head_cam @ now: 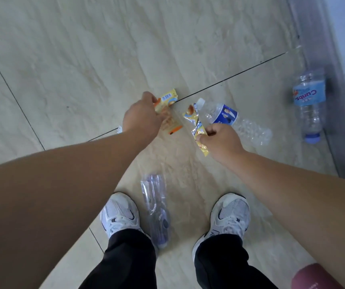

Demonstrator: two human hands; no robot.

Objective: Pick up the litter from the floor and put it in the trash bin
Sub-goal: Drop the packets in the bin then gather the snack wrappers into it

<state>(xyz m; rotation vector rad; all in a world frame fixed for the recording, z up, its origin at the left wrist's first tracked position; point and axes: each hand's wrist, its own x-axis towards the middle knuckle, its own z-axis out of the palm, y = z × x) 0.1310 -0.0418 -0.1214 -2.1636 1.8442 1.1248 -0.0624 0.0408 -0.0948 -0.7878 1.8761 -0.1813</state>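
Hands are gripping litter at mid-frame: left hand (141, 119) is pinching an orange wrapper (166, 110), right hand (219, 140) is clutching a yellow wrapper (197, 127) near a crushed bottle (229, 119).

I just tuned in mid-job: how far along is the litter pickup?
Nothing visibly binned yet; no trash bin is in view. In hand: the left hand grips a yellow-orange wrapper, the right hand a yellow-blue wrapper. Left on the floor: a clear bottle with dark-blue label, another with light-blue label by the wall, and a crushed bottle between the shoes.
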